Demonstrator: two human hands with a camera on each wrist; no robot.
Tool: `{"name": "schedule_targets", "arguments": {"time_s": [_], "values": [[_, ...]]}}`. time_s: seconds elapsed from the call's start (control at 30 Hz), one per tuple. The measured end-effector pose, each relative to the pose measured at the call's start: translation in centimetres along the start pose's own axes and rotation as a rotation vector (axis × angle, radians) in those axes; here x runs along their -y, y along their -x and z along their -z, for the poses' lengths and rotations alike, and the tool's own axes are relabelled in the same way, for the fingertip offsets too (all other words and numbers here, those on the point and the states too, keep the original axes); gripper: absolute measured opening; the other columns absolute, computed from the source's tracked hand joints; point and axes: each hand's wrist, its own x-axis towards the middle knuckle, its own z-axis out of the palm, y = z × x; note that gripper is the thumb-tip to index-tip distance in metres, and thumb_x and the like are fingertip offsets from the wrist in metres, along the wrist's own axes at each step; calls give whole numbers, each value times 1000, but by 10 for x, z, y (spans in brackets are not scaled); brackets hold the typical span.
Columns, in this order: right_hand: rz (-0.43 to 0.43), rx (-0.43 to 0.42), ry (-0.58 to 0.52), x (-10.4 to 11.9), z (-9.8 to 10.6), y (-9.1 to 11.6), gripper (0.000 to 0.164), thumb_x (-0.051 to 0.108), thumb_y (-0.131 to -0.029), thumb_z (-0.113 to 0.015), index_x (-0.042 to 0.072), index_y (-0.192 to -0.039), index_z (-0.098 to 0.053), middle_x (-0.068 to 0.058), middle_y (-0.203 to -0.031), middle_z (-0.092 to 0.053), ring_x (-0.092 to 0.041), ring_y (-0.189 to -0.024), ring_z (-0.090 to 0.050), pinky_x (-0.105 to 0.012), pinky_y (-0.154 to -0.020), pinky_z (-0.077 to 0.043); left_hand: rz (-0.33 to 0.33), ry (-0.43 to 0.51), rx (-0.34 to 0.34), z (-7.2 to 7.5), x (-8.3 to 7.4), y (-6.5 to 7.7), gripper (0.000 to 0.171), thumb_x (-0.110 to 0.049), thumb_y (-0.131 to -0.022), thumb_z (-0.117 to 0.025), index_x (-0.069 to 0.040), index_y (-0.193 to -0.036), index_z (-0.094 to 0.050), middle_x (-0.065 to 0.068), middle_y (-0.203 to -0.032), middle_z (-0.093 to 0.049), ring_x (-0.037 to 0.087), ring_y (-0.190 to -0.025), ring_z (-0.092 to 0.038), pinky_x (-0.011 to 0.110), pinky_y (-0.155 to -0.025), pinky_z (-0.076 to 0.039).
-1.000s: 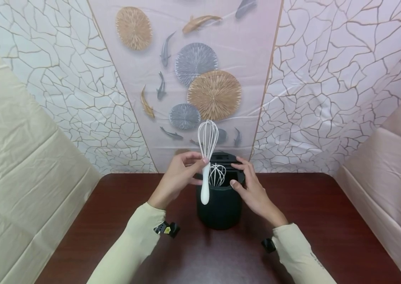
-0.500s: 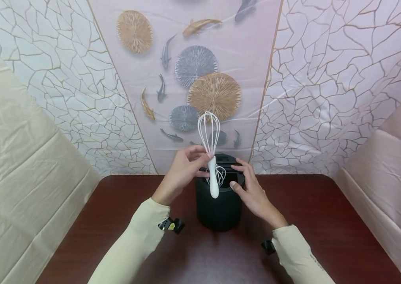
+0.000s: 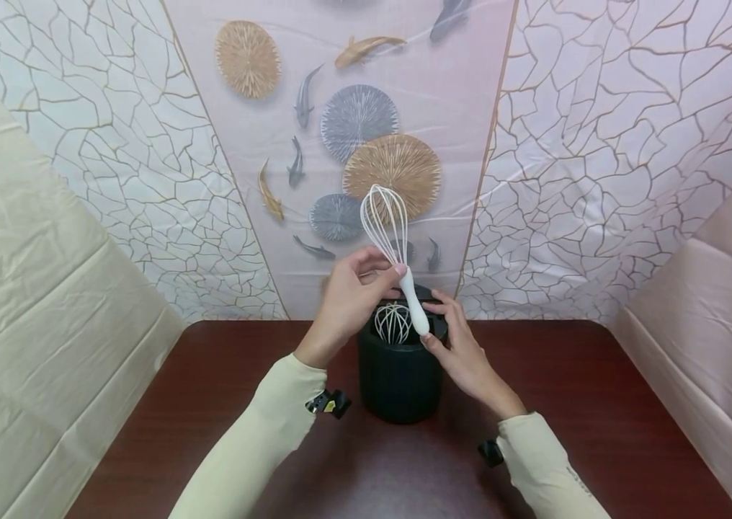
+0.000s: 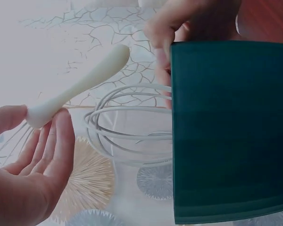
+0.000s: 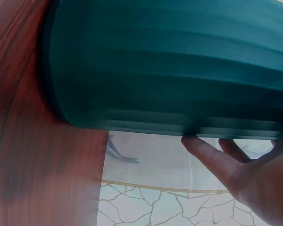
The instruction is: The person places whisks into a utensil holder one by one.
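Note:
My left hand (image 3: 351,303) pinches a white whisk (image 3: 414,301) between thumb and fingers where the handle meets the wires. Its wire loops point up and left, while the handle slants down to the right over a dark green utensil holder (image 3: 400,383). Inside the holder a second white whisk (image 3: 393,323) stands with its wire head at the opening; its lower part is hidden. My right hand (image 3: 465,353) holds the holder's right side at the rim, thumb at the front and fingers behind. In the left wrist view the handle (image 4: 82,84) shows apart from the holder wall (image 4: 231,132).
The holder stands upright on a dark red-brown wooden table (image 3: 243,404). A patterned cloth backdrop (image 3: 554,180) rises behind the table's far edge, and beige padded panels (image 3: 35,303) flank both sides.
My left hand has moved right and up with the whisk. The whisk has tilted, its handle end swinging to the right toward my right thumb. My right hand stays at the rim.

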Motion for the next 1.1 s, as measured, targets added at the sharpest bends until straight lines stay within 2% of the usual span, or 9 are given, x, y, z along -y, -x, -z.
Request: {"name": "schedule_targets", "arguments": {"time_s": [0.13, 0.23, 0.5, 0.67, 0.8, 0.9, 1.1], "values": [[-26, 26, 11, -1, 1, 1, 55, 32, -107, -61, 13, -156, -42, -10, -172, -20, -43, -156, -26, -72, -115, -32, -70, -153, -17, -2, 5, 0, 31, -15, -100, -74, 1, -126, -68, 17, -114, -75, 27, -100, -77, 40, -87, -63], [-29, 40, 30, -2, 2, 2, 58, 33, -106, -64, 15, -157, -41, -10, -173, -19, -42, -156, -25, -71, -116, -30, -126, -244, -17, -4, 10, 0, 30, -17, -100, -75, 0, -124, -71, 12, -113, -77, 23, -101, -76, 38, -89, -61], [-40, 64, 39, -3, 2, 3, 61, 37, -107, -63, 19, -160, -38, -8, -174, -15, -42, -157, -23, -76, -114, -29, -199, -394, 25, -9, 25, 3, 29, -15, -100, -75, -1, -125, -71, 10, -114, -77, 20, -103, -76, 37, -93, -60], [-48, 71, 31, -3, 2, 3, 62, 40, -108, -62, 18, -160, -37, -6, -175, -14, -42, -158, -22, -79, -113, -27, -198, -447, 40, -11, 34, 8, 29, -16, -99, -75, -5, -125, -71, 6, -111, -77, 16, -102, -74, 39, -94, -59], [-52, 65, 28, -3, 3, 2, 61, 39, -108, -61, 17, -160, -37, -7, -175, -14, -42, -158, -22, -77, -114, -28, -177, -518, 47, -12, 41, 12, 29, -19, -99, -76, -9, -125, -71, 2, -112, -77, 14, -108, -72, 42, -99, -57], [-66, 65, 39, -3, 3, 2, 62, 40, -108, -61, 17, -160, -37, -9, -175, -13, -44, -157, -22, -79, -112, -29, -154, -582, 49, -12, 44, 15, 28, -21, -98, -77, -12, -124, -72, 1, -113, -76, 17, -114, -69, 45, -101, -55], [-98, 61, 51, -2, 4, 2, 63, 42, -107, -60, 14, -158, -37, -12, -174, -12, -47, -154, -27, -78, -108, -34, -134, -711, 77, -12, 50, 14, 31, -25, -97, -79, -8, -122, -72, 8, -126, -69, 26, -123, -63, 49, -107, -51]]}}
